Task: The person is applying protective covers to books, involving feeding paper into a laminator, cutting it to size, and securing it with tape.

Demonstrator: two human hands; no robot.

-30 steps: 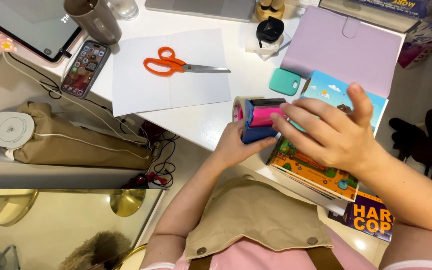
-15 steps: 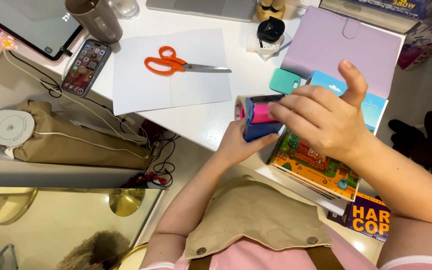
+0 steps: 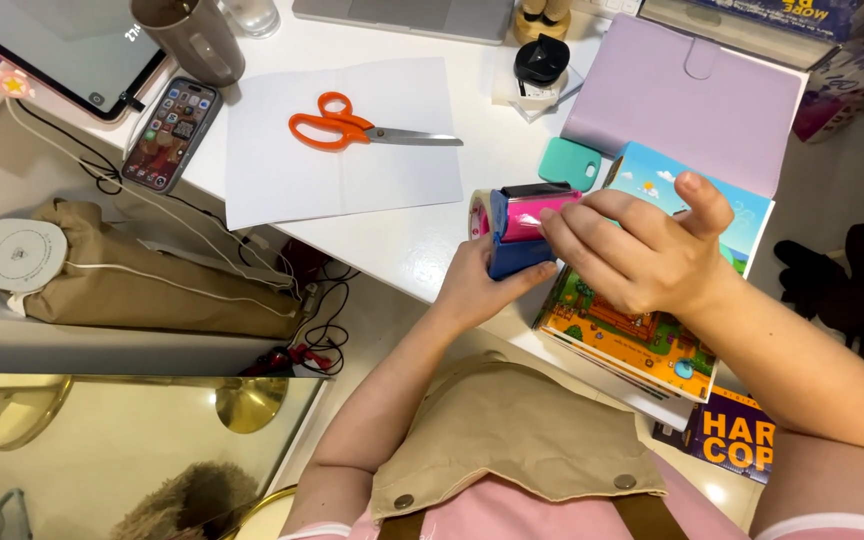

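Observation:
My left hand [image 3: 479, 287] grips a blue and pink tape dispenser [image 3: 518, 228] from below, at the near edge of the white table [image 3: 422, 240]. The fingertips of my right hand [image 3: 635, 250] pinch at the pink front of the dispenser. Under my right hand lies a colourful illustrated book [image 3: 652, 330] on a stack. Orange-handled scissors [image 3: 362, 130] rest on a white sheet of paper [image 3: 342, 140] farther back on the table.
A lilac folder [image 3: 687, 90], a teal card [image 3: 569, 163] and a small black-topped bottle [image 3: 540, 60] lie at the back right. A phone [image 3: 172, 133], a tablet [image 3: 47, 40] and a grey tumbler [image 3: 195, 40] stand at the left. A tan bag [image 3: 142, 285] and cables sit below the table.
My right hand has slid left and up from the book onto the dispenser's pink front. My left hand has kept its hold on the dispenser.

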